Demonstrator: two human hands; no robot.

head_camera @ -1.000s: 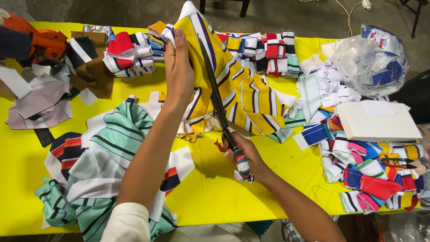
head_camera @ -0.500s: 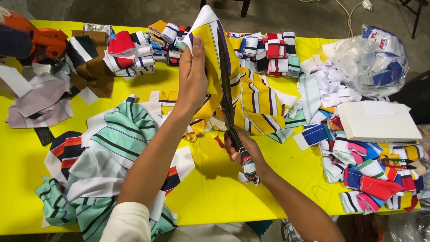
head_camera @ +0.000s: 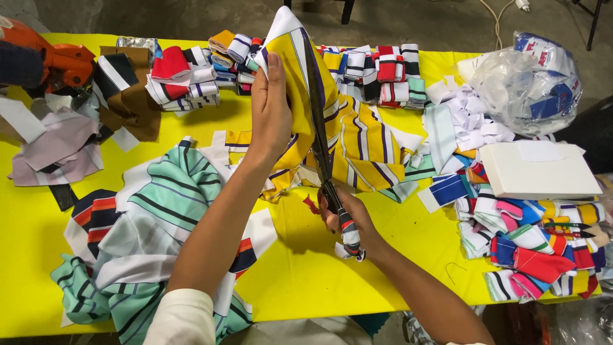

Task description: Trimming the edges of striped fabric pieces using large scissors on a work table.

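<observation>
My left hand (head_camera: 271, 112) holds up a yellow striped piece of fabric (head_camera: 354, 137) by its upper edge, above the middle of the yellow table (head_camera: 300, 275). My right hand (head_camera: 345, 220) grips the cloth-wrapped handles of long dark scissors (head_camera: 319, 134). The blades run up along the raised fabric, right beside my left hand. The lower part of the yellow fabric lies spread on the table.
A mint-green striped cloth pile (head_camera: 153, 217) lies at the front left. Folded striped strips (head_camera: 191, 73) line the back edge. Colourful strips (head_camera: 536, 249) and a white box (head_camera: 539, 169) sit at the right, behind them a plastic bag (head_camera: 533, 80). An orange tool (head_camera: 60, 64) rests at the back left.
My left hand has shifted rightward with the fabric, and the scissors' blades have moved further up along the raised piece. My right hand moved slightly right.
</observation>
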